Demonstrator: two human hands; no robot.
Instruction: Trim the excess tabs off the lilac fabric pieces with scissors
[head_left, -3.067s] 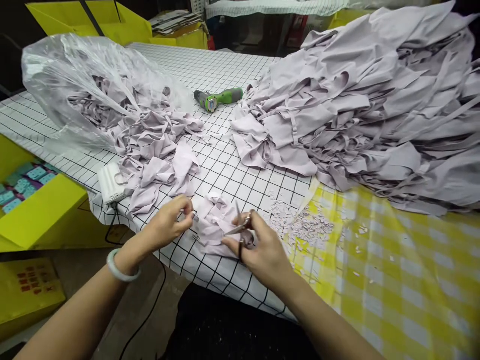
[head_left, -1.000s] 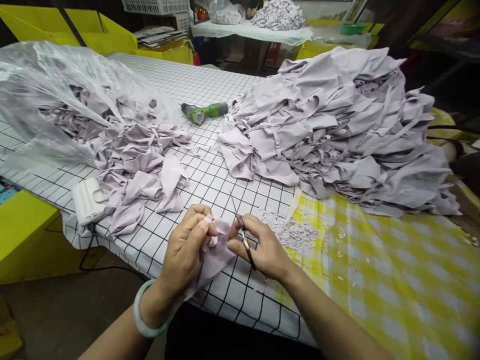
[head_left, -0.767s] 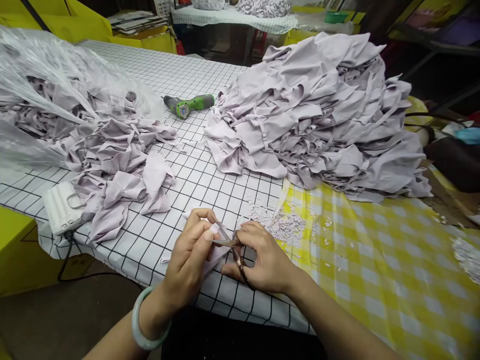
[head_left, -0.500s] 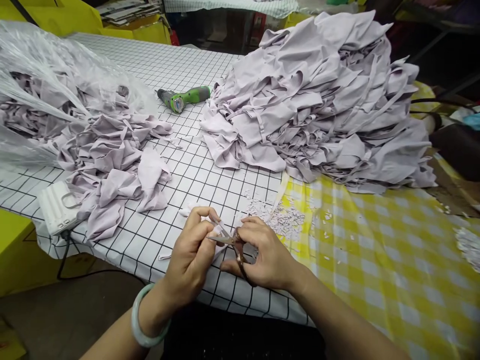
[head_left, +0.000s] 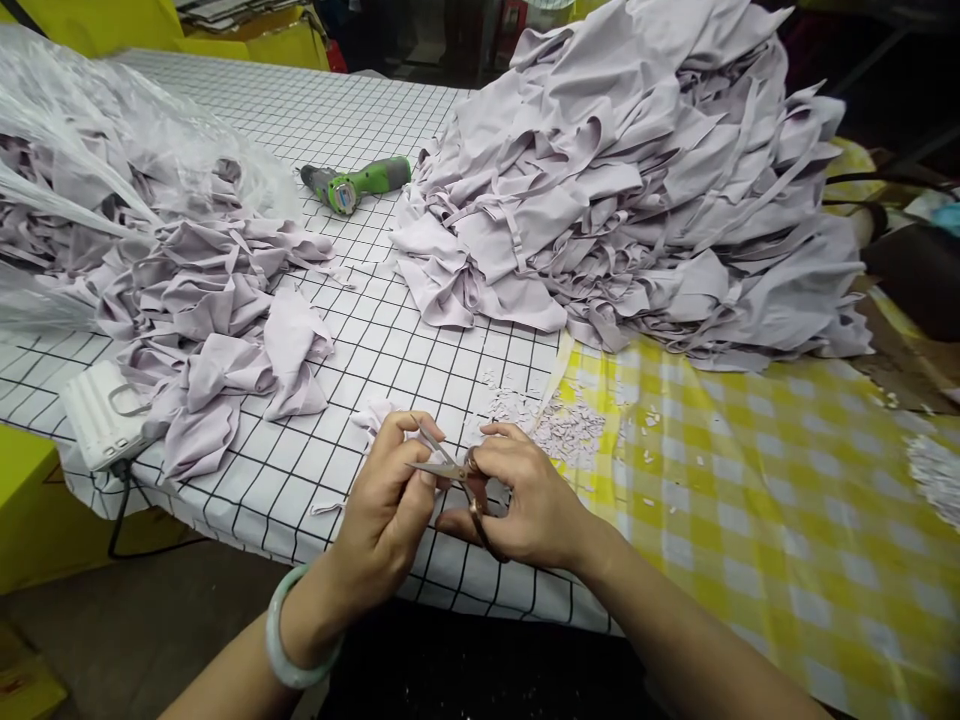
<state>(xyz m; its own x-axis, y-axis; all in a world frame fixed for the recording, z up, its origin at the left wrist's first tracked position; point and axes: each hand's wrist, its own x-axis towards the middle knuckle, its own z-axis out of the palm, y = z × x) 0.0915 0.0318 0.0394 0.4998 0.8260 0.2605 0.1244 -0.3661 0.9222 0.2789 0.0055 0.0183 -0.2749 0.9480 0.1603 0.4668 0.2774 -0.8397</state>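
Note:
My right hand [head_left: 529, 495] is wrapped round the bronze-coloured handles of a pair of scissors [head_left: 459, 473], whose blades stand apart and point left. The blades reach up to the fingers of my left hand [head_left: 386, 505], which are pinched together. A bit of pale lilac cloth [head_left: 373, 416] shows behind that hand and seems to be held in it, though the fingers hide most of it. Beyond the scissors lies a scatter of small pale cut scraps [head_left: 566, 428]. A pale green bangle [head_left: 279, 630] circles my left wrist.
A big heap of lilac cloth pieces [head_left: 600, 200] stands at the back right. On the left, more pieces [head_left: 217, 300] spill from a clear plastic bag [head_left: 150, 120]. A green power tool [head_left: 360, 185], a white corded box [head_left: 105, 415] and a yellow checked sheet [head_left: 735, 480] lie on the table.
The view has shifted slightly, so the table things sit a little higher and further left. Both hands keep nearly the same pose, with the scissors' blades still apart at my left fingers.

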